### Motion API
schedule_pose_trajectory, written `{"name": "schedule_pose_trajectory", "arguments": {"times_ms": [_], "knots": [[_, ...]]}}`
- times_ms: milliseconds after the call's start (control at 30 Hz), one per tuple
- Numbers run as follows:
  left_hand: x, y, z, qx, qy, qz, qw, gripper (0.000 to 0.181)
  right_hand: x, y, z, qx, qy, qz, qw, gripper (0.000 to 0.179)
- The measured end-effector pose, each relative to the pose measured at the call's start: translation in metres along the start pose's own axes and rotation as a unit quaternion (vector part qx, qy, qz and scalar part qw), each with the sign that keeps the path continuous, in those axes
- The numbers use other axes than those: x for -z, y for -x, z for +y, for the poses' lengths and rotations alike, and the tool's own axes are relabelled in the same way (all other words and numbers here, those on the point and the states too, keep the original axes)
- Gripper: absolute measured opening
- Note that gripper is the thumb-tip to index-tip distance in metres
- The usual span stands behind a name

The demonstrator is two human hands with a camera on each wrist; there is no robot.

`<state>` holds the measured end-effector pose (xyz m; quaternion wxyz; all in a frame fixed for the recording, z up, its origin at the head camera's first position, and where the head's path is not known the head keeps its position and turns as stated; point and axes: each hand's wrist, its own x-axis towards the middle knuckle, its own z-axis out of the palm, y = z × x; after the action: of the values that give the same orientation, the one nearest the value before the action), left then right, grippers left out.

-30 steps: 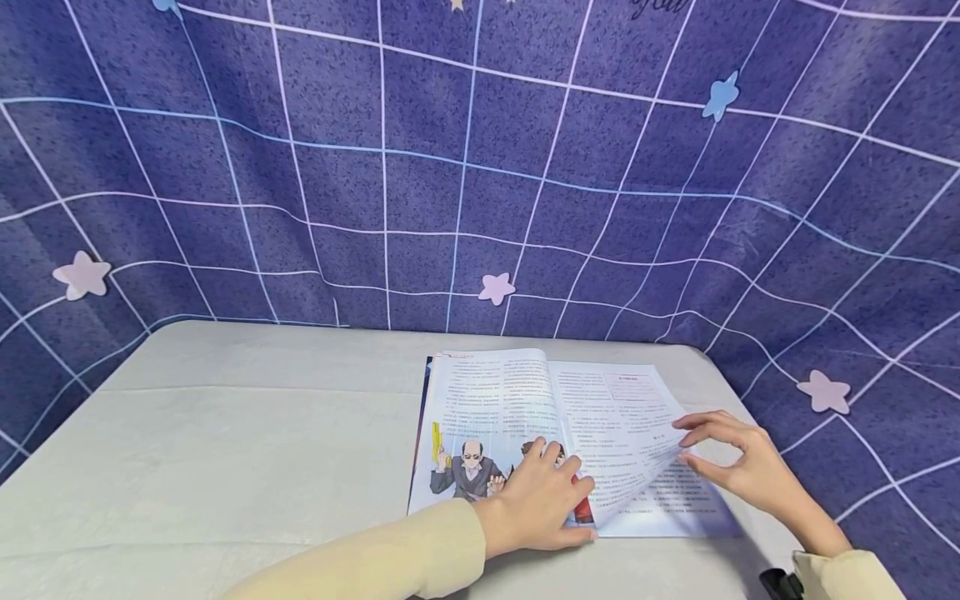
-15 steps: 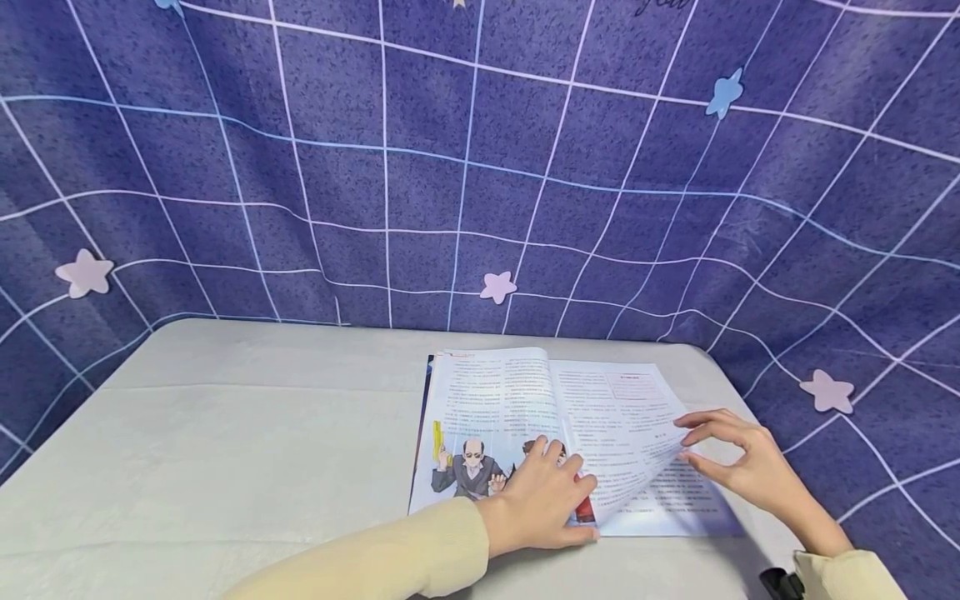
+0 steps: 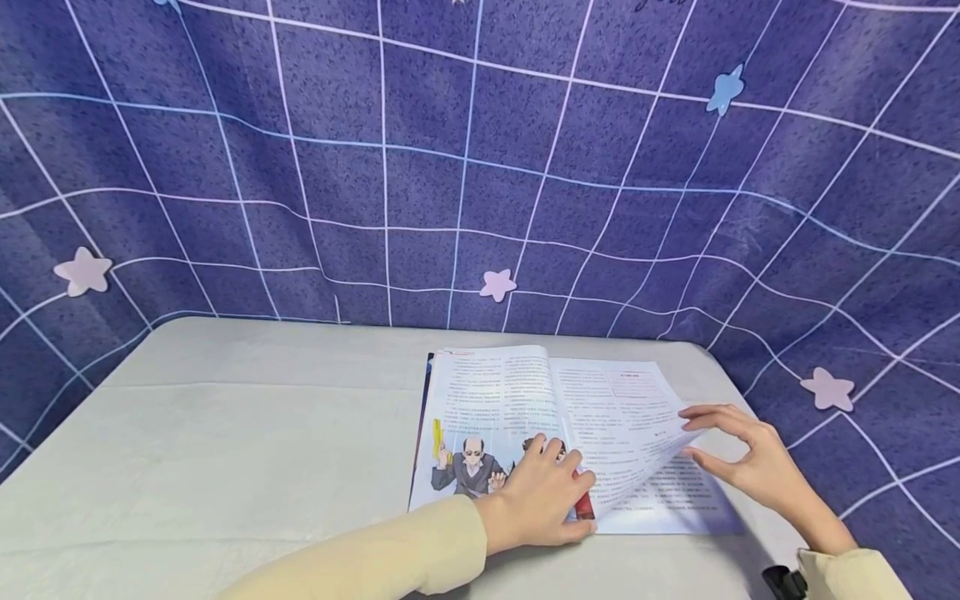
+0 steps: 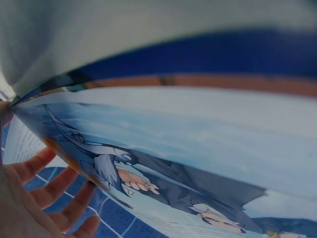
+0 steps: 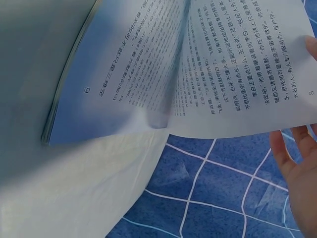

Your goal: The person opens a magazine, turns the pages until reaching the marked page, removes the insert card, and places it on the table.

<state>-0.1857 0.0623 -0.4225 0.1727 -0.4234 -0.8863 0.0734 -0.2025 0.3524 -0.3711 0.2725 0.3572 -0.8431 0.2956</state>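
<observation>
Where the magazine (image 3: 480, 392) lies: as I read the head view, it is open on the white tabletop (image 3: 240, 425).
Left hand (image 3: 540, 496): fingers spread, resting on the magazine near its gutter, thumb at the near edge.
Right hand (image 3: 750, 454): off the magazine's right side, thumb and fingers curved round the lifted page (image 3: 626, 446) at its outer edge; I see a gap between the tips, cannot tell how firm the hold is.
Page state: near outer corner raised off the magazine, printed sheet visible beneath; my right wrist feed reads 8 on it.
Left page art: 2 text columns, below them a printed man (image 3: 468, 468) in dark suit and sunglasses.
Sleeves (image 3: 375, 542): cream, both in from the magazine's near side; black strap (image 3: 783, 582) by the right 1.
Backdrop (image 3: 412, 192): blue-purple grid cloth beyond the magazine, 3 pale-pink stars (image 3: 498, 285) on it.
</observation>
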Motion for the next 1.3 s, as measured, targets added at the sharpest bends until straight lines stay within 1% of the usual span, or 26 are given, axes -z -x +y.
{"name": "schedule_pose_trajectory", "arguments": {"times_ms": [133, 267, 400, 533, 733, 800, 900, 1033, 1100, 1300], "knots": [[0.001, 0.000, 0.000, 0.002, 0.001, 0.004, 1.0000, 0.051, 0.001, 0.000, 0.001, -0.005, 0.018, 0.007, 0.9998, 0.059], [0.002, 0.001, 0.000, 0.004, -0.003, 0.013, 0.9999, 0.049, 0.002, -0.001, 0.000, -0.012, 0.019, 0.010, 0.9997, 0.066], [0.003, 0.001, -0.001, 0.007, 0.002, 0.014, 0.9999, 0.049, 0.003, -0.001, -0.002, -0.038, 0.025, 0.005, 0.9990, 0.069], [0.003, 0.001, 0.000, 0.010, 0.006, 0.012, 0.9999, 0.053, 0.004, 0.000, -0.003, -0.056, 0.042, 0.006, 0.9975, 0.075], [0.004, 0.001, 0.001, 0.016, 0.009, 0.027, 0.9995, 0.065, 0.003, 0.000, -0.003, -0.054, 0.057, 0.015, 0.9968, 0.081], [0.003, 0.001, 0.002, 0.018, 0.014, 0.031, 0.9992, 0.067, 0.003, -0.002, -0.006, -0.050, 0.055, 0.020, 0.9970, 0.081], [0.003, 0.001, 0.003, 0.021, 0.023, 0.033, 0.9990, 0.070, 0.005, -0.008, -0.019, -0.047, 0.052, 0.026, 0.9972, 0.079], [0.004, 0.002, 0.003, 0.027, 0.031, 0.030, 0.9987, 0.075, 0.007, -0.012, -0.029, -0.051, 0.052, 0.022, 0.9971, 0.075], [0.005, 0.001, 0.003, 0.031, 0.036, 0.028, 0.9985, 0.078, 0.006, -0.010, -0.024, -0.052, 0.051, 0.018, 0.9972, 0.075], [0.006, 0.001, 0.004, 0.037, 0.038, 0.028, 0.9982, 0.087, 0.000, 0.006, 0.001, -0.057, 0.057, -0.005, 0.9967, 0.078]]}}
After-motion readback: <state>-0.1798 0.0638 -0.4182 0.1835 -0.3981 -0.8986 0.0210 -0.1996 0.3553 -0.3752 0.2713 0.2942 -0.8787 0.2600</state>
